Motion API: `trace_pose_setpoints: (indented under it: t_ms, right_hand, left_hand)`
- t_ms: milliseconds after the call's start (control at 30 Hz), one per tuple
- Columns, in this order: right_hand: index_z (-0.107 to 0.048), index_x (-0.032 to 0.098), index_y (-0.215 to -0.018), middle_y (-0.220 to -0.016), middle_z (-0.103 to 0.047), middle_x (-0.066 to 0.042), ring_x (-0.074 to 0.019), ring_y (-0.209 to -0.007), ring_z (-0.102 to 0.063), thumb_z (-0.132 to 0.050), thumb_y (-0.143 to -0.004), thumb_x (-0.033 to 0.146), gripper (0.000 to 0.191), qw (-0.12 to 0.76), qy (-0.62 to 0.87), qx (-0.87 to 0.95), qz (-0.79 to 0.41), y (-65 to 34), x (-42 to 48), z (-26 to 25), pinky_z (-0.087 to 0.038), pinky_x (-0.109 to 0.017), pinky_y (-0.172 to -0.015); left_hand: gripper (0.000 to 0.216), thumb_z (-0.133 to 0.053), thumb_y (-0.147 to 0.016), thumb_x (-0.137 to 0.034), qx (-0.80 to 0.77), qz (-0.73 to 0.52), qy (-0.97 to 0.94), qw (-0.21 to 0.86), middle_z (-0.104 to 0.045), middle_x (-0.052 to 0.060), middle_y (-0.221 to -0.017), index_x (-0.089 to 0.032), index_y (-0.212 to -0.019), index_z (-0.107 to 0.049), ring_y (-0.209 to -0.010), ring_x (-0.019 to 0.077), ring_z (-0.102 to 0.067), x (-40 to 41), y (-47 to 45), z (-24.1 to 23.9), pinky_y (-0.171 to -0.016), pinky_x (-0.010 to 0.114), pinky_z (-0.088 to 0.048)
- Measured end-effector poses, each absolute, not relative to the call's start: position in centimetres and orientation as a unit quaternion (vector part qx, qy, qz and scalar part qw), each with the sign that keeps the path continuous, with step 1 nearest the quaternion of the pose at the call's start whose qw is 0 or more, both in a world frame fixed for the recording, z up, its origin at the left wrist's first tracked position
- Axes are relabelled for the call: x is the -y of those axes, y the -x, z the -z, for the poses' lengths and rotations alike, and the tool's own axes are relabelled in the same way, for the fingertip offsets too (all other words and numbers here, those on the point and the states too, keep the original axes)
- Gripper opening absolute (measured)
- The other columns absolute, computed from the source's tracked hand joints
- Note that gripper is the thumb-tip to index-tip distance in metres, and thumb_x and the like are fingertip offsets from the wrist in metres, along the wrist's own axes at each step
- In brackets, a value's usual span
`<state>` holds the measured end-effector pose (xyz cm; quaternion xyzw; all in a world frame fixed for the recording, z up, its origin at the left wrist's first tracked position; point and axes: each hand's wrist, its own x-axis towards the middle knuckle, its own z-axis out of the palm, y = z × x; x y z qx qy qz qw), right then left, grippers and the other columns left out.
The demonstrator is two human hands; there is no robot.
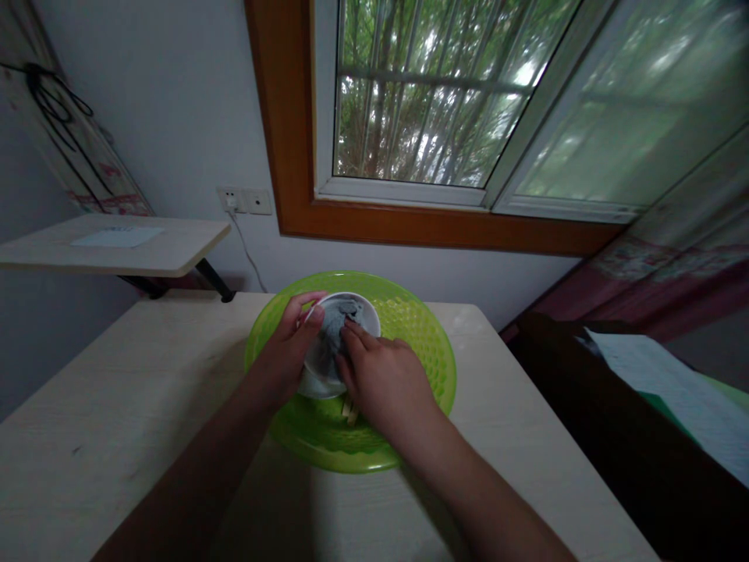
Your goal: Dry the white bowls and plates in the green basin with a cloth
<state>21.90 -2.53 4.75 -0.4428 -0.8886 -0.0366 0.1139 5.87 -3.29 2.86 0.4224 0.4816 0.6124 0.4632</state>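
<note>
Gripping rim of round white bowl (370, 318) with left hand (292, 332), over round lime-green plastic tray (433, 332). Pressing bent fingers of right hand (383, 371) onto soft grey cloth-like material (332, 324) inside bowl; unclear whether pinched. Judged as wiping bowl's interior. For next stroke: keep rim steady, follow curved wall.

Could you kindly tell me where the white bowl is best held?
I'd grip the white bowl by its left rim, from the left: the round, open edge should suit a thumb-and-finger pinch, and the right hand crosses its right side.
</note>
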Motion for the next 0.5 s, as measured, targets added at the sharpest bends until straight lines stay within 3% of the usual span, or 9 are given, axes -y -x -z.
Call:
trace_pose_setpoints:
  t_ms: [100, 200, 367, 500]
  right_hand:
    - [-0.07, 0.017, -0.109, -0.114, -0.075, -0.011, -0.0239, -0.081, -0.072, -0.049, -0.101, 0.034, 0.028, 0.11, 0.437, 0.892, 0.028, -22.18, 2.52, -4.99, -0.05, -0.039, -0.073]
    - [-0.073, 0.017, -0.092, -0.09, -0.077, -0.008, -0.0213, -0.072, -0.07, -0.048, -0.102, 0.035, 0.031, 0.113, 0.411, 0.905, 0.013, -22.38, 2.41, -5.02, -0.047, -0.038, -0.071]
    - [-0.073, 0.019, -0.089, -0.089, -0.076, -0.005, -0.0167, -0.076, -0.068, -0.05, -0.103, 0.032, 0.03, 0.14, 0.325, 0.933, -0.062, -22.4, 2.29, -5.22, -0.044, -0.033, -0.076]
    - [-0.07, 0.022, -0.104, -0.101, -0.076, -0.002, -0.0159, -0.085, -0.068, -0.05, -0.103, 0.027, 0.021, 0.166, 0.264, 0.942, -0.126, -22.47, 2.08, -5.7, -0.043, -0.03, -0.079]
  left_hand:
    - [0.051, -0.062, -0.089, -0.058, -0.491, -0.609, -0.431, 0.45, -0.066, 0.005, -0.111, -0.027, -0.129, -0.058, -0.087, 0.0174, -0.062, 3.41, -5.87, -2.84, -0.077, 0.029, -0.048]
    - [0.049, -0.062, -0.089, -0.057, -0.487, -0.612, -0.434, 0.448, -0.065, 0.004, -0.109, -0.027, -0.128, -0.058, -0.085, 0.0166, -0.06, 3.45, -5.93, -2.73, -0.075, 0.028, -0.047]
    - [0.051, -0.064, -0.087, -0.058, -0.487, -0.617, -0.437, 0.437, -0.065, 0.004, -0.108, -0.027, -0.128, -0.059, -0.085, 0.0171, -0.059, 3.39, -5.97, -2.74, -0.074, 0.028, -0.047]
    - [0.047, -0.064, -0.088, -0.055, -0.488, -0.625, -0.421, 0.44, -0.066, 0.003, -0.104, -0.026, -0.125, -0.06, -0.085, 0.016, -0.059, 3.43, -5.92, -3.14, -0.074, 0.027, -0.047]
